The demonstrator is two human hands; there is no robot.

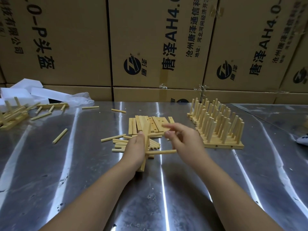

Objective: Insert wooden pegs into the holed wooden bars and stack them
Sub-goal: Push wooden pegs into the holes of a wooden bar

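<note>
You are working at the centre of the frame, above the steel table. Your left hand is wrapping its grip round a holed wooden bar, holding it on end and tilted, with its lower end close to the table. Two pegs are already sitting in it and sticking out to the right: a lower peg and an upper peg. Your right hand is hovering just right of the upper peg with its fingers loosely spread. Motion blur is smearing them, so I cannot tell whether that grip is pinching anything.

The loose pegs are lying in a heap just beyond your left hand. The bare bars are lying flat behind them. The finished pegged bars are standing in rows at the right of the frame.

I am judging these parts to be light, stiff and dry, so they are unlikely to slip or bend. A thin peg is likely to jam or snap if it is going in crooked. Take each peg near its middle between thumb and forefinger, and line it up straight with the hole. Hold the bar by its long edges, clear of the open holes.
</note>
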